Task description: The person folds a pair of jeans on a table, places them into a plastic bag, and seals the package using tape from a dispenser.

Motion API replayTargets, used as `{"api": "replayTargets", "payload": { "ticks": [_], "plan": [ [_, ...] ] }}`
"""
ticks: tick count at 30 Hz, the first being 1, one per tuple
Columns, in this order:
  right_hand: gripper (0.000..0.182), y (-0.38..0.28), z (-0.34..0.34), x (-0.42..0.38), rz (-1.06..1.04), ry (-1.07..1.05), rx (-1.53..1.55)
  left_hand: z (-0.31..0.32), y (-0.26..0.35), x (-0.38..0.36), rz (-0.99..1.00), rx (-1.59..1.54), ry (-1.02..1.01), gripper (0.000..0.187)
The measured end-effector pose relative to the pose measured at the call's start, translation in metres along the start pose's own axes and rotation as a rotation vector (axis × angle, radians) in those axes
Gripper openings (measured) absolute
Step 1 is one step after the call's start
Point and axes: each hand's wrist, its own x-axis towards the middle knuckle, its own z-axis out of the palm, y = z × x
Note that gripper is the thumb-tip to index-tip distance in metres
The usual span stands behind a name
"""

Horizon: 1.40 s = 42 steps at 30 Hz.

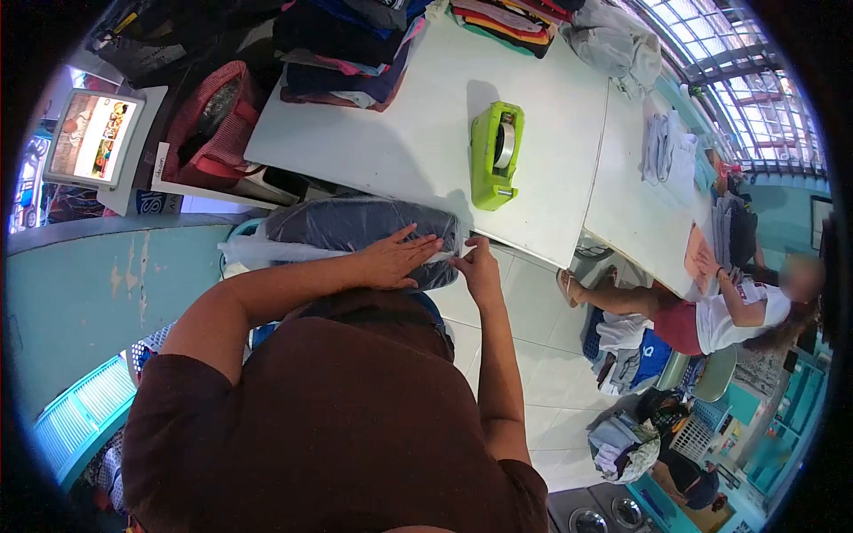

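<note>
A dark folded bundle of cloth inside a clear plastic bag [346,222] lies across my lap, against the table's front edge. My left hand [400,258] rests flat on top of it, fingers stretched out. At the bundle's right end my right hand [480,269] has its thumb and fingers pinched together on the edge of the plastic. A small whitish bit shows at those fingertips; I cannot tell whether it is tape or plastic. Beyond the hands, a green tape dispenser [484,182] with a roll in it stands on the white table [418,142].
Folded clothes [342,75] are stacked at the far left of the table, with another pile [511,27] behind. A red bag [209,133] and a tablet [96,138] stand at left. On the right a person [737,306] handles folded cloth; laundry baskets [626,444] sit on the floor.
</note>
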Motion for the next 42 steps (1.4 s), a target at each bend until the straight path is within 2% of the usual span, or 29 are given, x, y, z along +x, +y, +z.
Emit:
{"api": "replayTargets", "payload": {
  "ticks": [2, 5, 8, 11, 12, 13, 14, 16, 17, 19, 23, 24, 26, 27, 29, 30, 32, 37, 39, 40, 42],
  "plan": [
    [0.04, 0.008, 0.003, -0.004, 0.062, 0.022, 0.028, 0.0, 0.0, 0.001, -0.005, 0.012, -0.015, 0.081],
    [0.049, 0.044, 0.014, -0.007, -0.09, 0.198, -0.318, 0.0, 0.0, 0.002, -0.016, 0.043, -0.019, 0.08],
    [0.054, 0.088, 0.047, -0.002, -0.041, 0.217, 0.196, -0.001, -0.006, 0.0, 0.024, 0.018, -0.005, 0.079],
    [0.054, 0.077, 0.033, 0.0, 0.015, 0.112, 0.139, 0.001, -0.014, -0.008, 0.062, -0.017, 0.07, 0.074],
    [0.047, 0.06, 0.018, 0.002, -0.082, 0.15, -0.019, 0.0, -0.018, -0.014, 0.047, -0.023, 0.064, 0.073],
    [0.04, 0.019, 0.005, 0.001, -0.101, 0.207, 0.367, -0.002, -0.022, -0.025, 0.027, -0.031, 0.06, 0.071],
    [0.044, -0.049, -0.023, -0.013, -0.087, 0.133, 0.584, -0.004, -0.024, -0.038, 0.004, -0.039, 0.05, 0.07],
    [0.058, -0.141, -0.058, -0.037, -0.433, -0.064, 0.613, -0.005, -0.028, -0.067, -0.028, 0.0, 0.027, 0.066],
    [0.062, -0.173, -0.064, -0.054, -0.755, -0.171, 0.885, -0.005, -0.03, -0.082, -0.049, 0.019, 0.019, 0.065],
    [0.055, -0.237, -0.057, -0.082, -0.962, -0.326, 1.372, -0.009, -0.032, -0.114, -0.088, 0.057, 0.061, 0.063],
    [0.031, -0.282, -0.074, -0.089, -1.189, -0.658, 1.248, 0.001, -0.043, -0.17, -0.209, 0.064, 0.192, 0.058],
    [0.03, -0.285, -0.072, -0.091, -1.203, -0.705, 1.207, -0.001, -0.042, -0.181, -0.258, 0.097, 0.295, 0.047],
    [0.029, -0.29, -0.07, -0.098, -1.19, -0.755, 1.115, 0.004, -0.048, -0.203, -0.336, 0.103, 0.243, 0.034],
    [0.029, -0.296, -0.061, -0.089, -1.272, -0.77, 1.116, 0.003, -0.05, -0.212, -0.371, 0.105, 0.217, 0.028],
    [0.029, -0.31, -0.043, -0.073, -1.434, -0.805, 1.122, 0.003, -0.051, -0.221, -0.37, 0.113, 0.302, 0.016],
    [0.029, -0.317, -0.031, -0.079, -1.425, -0.709, 1.129, 0.0, -0.053, -0.224, -0.368, 0.122, 0.345, 0.014],
    [0.03, -0.326, -0.016, -0.079, -1.341, -0.659, 1.105, -0.006, -0.057, -0.232, -0.378, 0.123, 0.334, 0.015],
    [0.043, -0.317, 0.033, -0.025, -1.014, -0.842, 0.906, -0.002, -0.073, -0.264, -0.508, -0.153, 0.289, 0.026],
    [0.056, -0.3, 0.075, 0.001, -0.805, -0.726, 0.567, -0.009, -0.07, -0.272, -0.62, -0.31, 0.256, 0.031],
    [0.048, -0.286, 0.106, 0.015, -0.667, -0.741, 0.45, -0.018, -0.066, -0.274, -0.643, -0.317, 0.234, 0.035],
    [0.057, -0.241, 0.17, 0.037, -0.567, -0.834, 0.316, -0.025, -0.066, -0.274, -0.663, -0.323, 0.228, 0.033]
  ]
}}
